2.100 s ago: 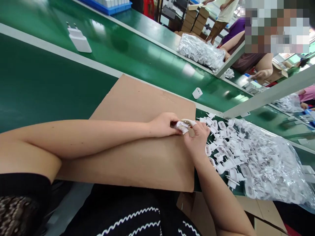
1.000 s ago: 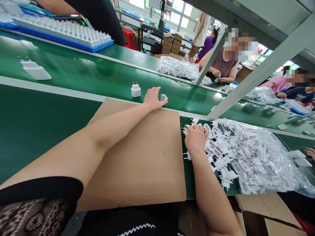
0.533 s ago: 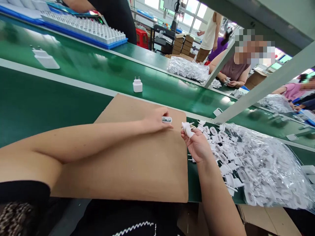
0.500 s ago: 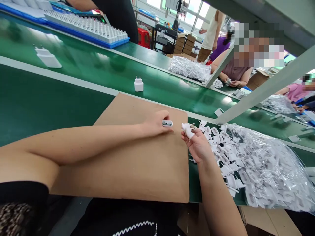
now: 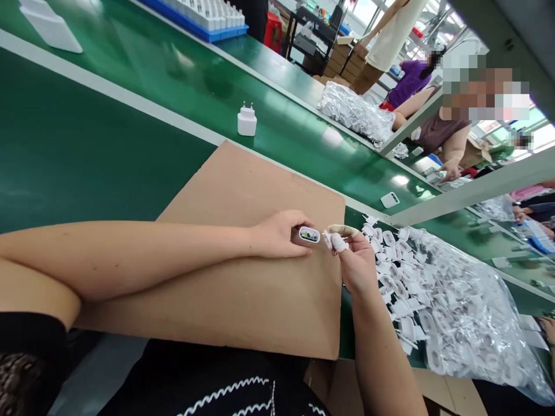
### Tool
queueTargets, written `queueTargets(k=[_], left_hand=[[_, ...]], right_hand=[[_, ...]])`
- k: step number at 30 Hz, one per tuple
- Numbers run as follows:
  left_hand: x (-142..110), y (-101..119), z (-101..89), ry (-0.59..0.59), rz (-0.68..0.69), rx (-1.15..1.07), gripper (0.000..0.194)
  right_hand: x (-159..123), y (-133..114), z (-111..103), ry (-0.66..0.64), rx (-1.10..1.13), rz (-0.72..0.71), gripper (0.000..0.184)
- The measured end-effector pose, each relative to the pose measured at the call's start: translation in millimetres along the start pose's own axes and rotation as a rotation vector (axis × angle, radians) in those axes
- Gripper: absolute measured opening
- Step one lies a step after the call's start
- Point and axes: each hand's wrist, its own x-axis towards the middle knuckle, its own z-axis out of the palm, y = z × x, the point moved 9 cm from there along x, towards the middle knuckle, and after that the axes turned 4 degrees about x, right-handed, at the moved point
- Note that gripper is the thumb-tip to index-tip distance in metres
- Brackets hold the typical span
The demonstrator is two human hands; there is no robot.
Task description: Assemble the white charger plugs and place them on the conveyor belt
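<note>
My left hand (image 5: 281, 234) is closed round a white charger housing (image 5: 309, 235), whose open end faces right and shows circuit parts inside. Just to its right, my right hand (image 5: 358, 254) pinches a white plug cap (image 5: 328, 239) between thumb and forefinger, with pale covers on the fingertips. A small gap separates cap and housing. Both hands are above a brown cardboard sheet (image 5: 243, 300). Many loose white plug caps (image 5: 392, 271) are heaped beyond my right hand, spilling from a clear plastic bag (image 5: 472, 312).
A white two-pin charger (image 5: 247, 121) stands on the green conveyor (image 5: 173, 75), and an open housing (image 5: 389, 200) lies farther right. A blue tray (image 5: 221, 33) of chargers sits across the line. A slanted metal post (image 5: 477, 193) crosses the right side. Co-workers sit opposite.
My left hand has moved right with the housing, whose open end now shows more plainly. The cap in my right hand is nearer to it. The camera view has tilted.
</note>
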Motion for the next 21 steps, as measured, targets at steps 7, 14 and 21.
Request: queueTargets(k=[7,14,21], left_hand=[[2,-3,0.3,-0.023,-0.019,-0.042,0.02],[6,-5,-0.6,-0.006,0.006,-0.071,0.011],[7,-6,1.1,-0.013,0.01,-0.072,0.015]], right_hand=[[-18,-44,19,0.028,-0.581,-0.451,0.017],[-24,-46,54,-0.164,-0.929,-0.681,0.03],[-28,-54,59,-0.149,-0.958,-0.779,0.034]])
